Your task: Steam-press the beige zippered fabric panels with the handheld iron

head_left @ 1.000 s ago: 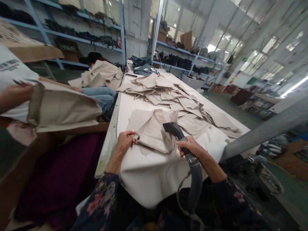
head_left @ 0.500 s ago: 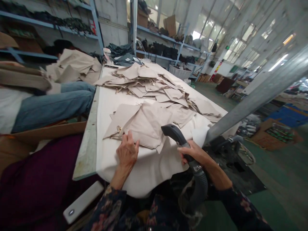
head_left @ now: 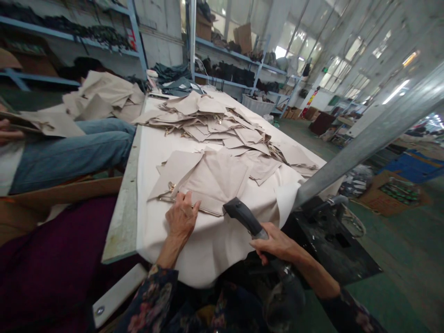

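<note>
My right hand is wrapped around the dark vacuum hose nozzle. The nozzle's flat tip is at the near right corner of a beige fabric piece, and its hose drops toward my lap, blurred. At the piece's near left edge, my left hand has bent fingers over the border, holding it, with the thumb apart. Small gold-coloured metal hardware shows just beyond those fingers. The piece lies on a white-covered table.
A heap of beige pieces covers the table farther back. A metal pole slants along the right side. To the left sits another person in jeans, beside a cardboard box and purple cloth.
My right hand has drawn the nozzle left and toward me, to the fabric's near corner. My left hand stays at the edge. The seated person's beige material has shifted.
</note>
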A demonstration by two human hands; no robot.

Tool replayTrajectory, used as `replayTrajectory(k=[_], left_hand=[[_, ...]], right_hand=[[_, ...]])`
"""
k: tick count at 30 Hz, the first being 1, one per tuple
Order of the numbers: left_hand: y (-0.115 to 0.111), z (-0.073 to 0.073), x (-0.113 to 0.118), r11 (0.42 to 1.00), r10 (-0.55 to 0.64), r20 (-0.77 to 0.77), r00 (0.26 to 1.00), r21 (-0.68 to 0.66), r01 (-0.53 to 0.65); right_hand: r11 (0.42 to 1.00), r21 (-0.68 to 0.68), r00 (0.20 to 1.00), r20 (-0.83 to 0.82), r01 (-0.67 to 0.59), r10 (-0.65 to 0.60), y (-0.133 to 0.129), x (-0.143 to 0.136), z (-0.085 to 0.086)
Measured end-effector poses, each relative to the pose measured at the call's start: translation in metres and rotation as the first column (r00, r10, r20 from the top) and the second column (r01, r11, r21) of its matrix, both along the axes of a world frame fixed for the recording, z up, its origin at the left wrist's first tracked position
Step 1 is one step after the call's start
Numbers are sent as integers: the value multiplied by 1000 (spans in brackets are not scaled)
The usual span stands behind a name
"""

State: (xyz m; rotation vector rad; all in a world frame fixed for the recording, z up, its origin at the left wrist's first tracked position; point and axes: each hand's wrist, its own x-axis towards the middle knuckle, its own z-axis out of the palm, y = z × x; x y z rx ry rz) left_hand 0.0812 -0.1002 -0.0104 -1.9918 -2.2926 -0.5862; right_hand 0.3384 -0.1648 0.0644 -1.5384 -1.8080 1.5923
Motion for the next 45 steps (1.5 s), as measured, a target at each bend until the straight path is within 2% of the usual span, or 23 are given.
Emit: replayTrajectory(k=[5,12,14,18,20,23,24,25,26,28,30,31,33,35,36,41,45], left_hand=[[1,-6,-1,999,-12,-28,1000,31,13],[-1,-1,0,1000,-18,4,1000,7,18],[-1,3,1,1000,-10,6,1000,-15,10],[-1,4,1,1000,-9,31,999,-7,9],[-1,2,0,999,-18,85,996,35,15],[-5,-3,-3,988,27,313,949,139,-74],[-8,-4,-4,978,51,438,898,161,-134],[-11,-5,-4,967,68,581,811,162,-197],[-15,-6,-5,957,74,728,681,140,-254],[-20,-5,-5,946,59,947,315,48,-320],[-22,-1,-5,948,20,999,-45,-33,-317],[-22,2,-5,951,5,985,-173,-59,-303],[-19,11,-7,957,11,944,-331,-106,-269],[-12,19,-10,955,47,911,-409,-161,-250],[-8,23,-11,951,72,902,-425,-191,-242],[18,31,-11,953,194,896,-399,-269,-140],[35,29,-9,960,163,913,-373,-235,-156]], right_hand=[[997,-7,997,-21,71,-71,16,-9,-3],[997,-71,999,-43,25,-28,0,9,-1],[997,-37,997,-28,69,-70,4,6,1],[961,101,967,-29,256,-254,18,2,7],[950,133,959,-59,282,-276,19,6,11],[980,88,982,-85,178,-170,11,14,14],[990,61,988,-90,131,-125,8,15,13],[995,35,992,-94,91,-88,5,15,10],[998,14,993,-97,64,-62,4,13,7],[999,-12,994,-97,43,-44,7,7,-1],[999,-9,993,-108,47,-48,13,1,-9],[999,-2,992,-117,48,-48,16,-2,-12],[999,9,989,-143,47,-45,21,-4,-15],[999,7,985,-166,41,-40,23,-2,-16],[999,3,984,-172,38,-36,22,-1,-16],[999,-30,983,-184,-23,17,14,3,-14],[997,-52,979,-198,-61,50,6,5,-10]])
